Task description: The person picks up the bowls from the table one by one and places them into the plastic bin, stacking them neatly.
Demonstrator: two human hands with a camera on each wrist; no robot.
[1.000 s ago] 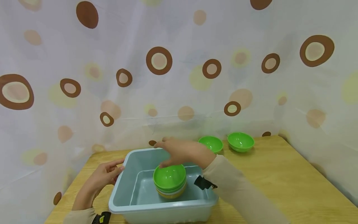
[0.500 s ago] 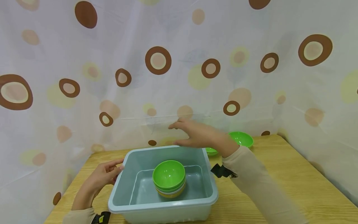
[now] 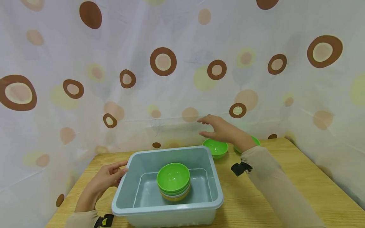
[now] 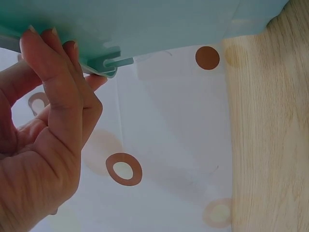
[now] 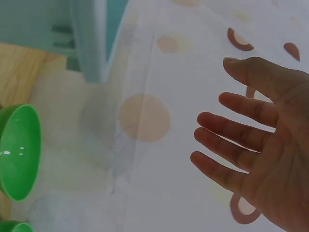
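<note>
A light blue plastic basin [image 3: 168, 209] stands on the wooden table. Inside it sits a stack of several bowls [image 3: 173, 178], green on top with a white and a yellow one lower down. My left hand [image 3: 102, 179] holds the basin's left rim, its fingers against the outer wall [image 4: 159, 24] in the left wrist view. Up in the air, beyond the basin's far right corner, my right hand [image 3: 220, 128] is spread and holds nothing. Just below it is a green bowl [image 3: 215, 148]; another green bowl [image 3: 256, 140] is partly hidden by the right wrist.
A patterned curtain [image 3: 182, 91] hangs directly behind the table and along its sides. The wooden table top [image 3: 296, 177] extends to the right of the basin. Both forearms have beige sleeves and black wrist straps.
My right hand has risen from above the bowl stack, out of the basin, and moved right toward the two green bowls. The left hand stays on the rim.
</note>
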